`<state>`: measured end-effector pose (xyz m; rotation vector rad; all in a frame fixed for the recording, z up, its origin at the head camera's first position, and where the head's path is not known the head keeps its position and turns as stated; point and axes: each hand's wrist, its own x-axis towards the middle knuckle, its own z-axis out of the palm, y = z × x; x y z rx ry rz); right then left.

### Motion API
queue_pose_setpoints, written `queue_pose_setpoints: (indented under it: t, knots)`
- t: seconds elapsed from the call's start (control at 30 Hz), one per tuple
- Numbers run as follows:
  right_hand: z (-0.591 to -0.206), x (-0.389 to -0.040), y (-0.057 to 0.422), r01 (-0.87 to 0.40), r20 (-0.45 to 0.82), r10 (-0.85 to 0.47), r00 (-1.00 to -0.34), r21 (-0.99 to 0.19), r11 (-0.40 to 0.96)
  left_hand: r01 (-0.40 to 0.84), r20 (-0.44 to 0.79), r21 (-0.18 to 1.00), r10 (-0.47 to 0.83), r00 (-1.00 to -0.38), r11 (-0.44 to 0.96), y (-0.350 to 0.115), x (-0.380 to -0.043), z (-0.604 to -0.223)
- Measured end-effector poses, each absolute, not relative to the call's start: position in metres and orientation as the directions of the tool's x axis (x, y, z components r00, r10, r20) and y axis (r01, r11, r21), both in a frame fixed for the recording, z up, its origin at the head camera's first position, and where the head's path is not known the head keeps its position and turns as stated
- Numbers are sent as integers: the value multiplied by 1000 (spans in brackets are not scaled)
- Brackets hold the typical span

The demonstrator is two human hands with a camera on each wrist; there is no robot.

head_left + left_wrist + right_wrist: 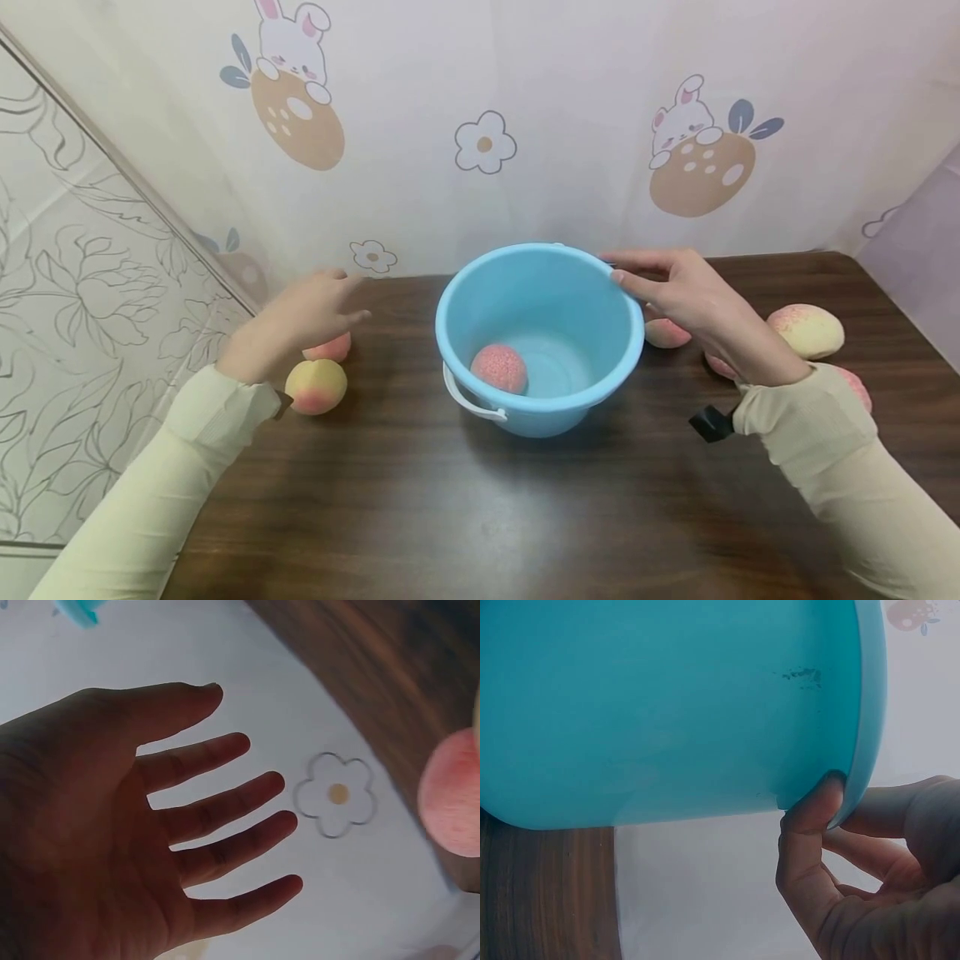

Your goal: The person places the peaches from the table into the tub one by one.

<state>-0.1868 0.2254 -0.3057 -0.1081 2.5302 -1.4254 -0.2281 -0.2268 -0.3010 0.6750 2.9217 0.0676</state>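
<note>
A light blue bucket stands on the dark wooden table, its white handle hanging down at the front left. Inside it lies one pink peach. My right hand pinches the bucket's rim at the right; in the right wrist view the thumb and a finger bend around the rim. With fingers spread, my left hand hovers near the left wall and holds nothing. Just below it are a yellow-pink peach and a pink peach, the latter partly hidden by the hand.
Several more peaches lie at the right, among them a pale one and a pink one beside the bucket; my right forearm covers part of that group. A wall covering with rabbits rises behind the table, and a flowered panel borders the left.
</note>
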Motion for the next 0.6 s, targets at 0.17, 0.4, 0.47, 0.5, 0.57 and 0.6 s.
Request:
queue_pose_setpoints:
  t: [0.17, 0.4, 0.47, 0.5, 0.57, 0.6]
  knots:
    - [-306, -187, 226, 43, -161, -177, -971, -844, 535, 398, -149, 66, 404, -903, 915, -237, -233, -314]
    - [-306, -187, 227, 44, -160, -168, -973, -837, 545, 365, -148, 60, 370, -917, 929, -252, -241, -333]
    - [-306, -187, 227, 46, -160, -169, -973, -845, 532, 351, -154, 65, 357, -921, 934, -258, -242, -339]
    - [-306, -187, 227, 47, -160, -171, -972, -850, 525, 344, -159, 67, 350, -923, 937, -260, -243, -342]
    - [-306, -187, 227, 51, -160, -175, -972, -863, 503, 333, -170, 81, 342, -924, 940, -266, -244, -349]
    - [-307, -187, 227, 52, -159, -177, -971, -868, 495, 326, -174, 83, 335, -926, 942, -268, -245, -352]
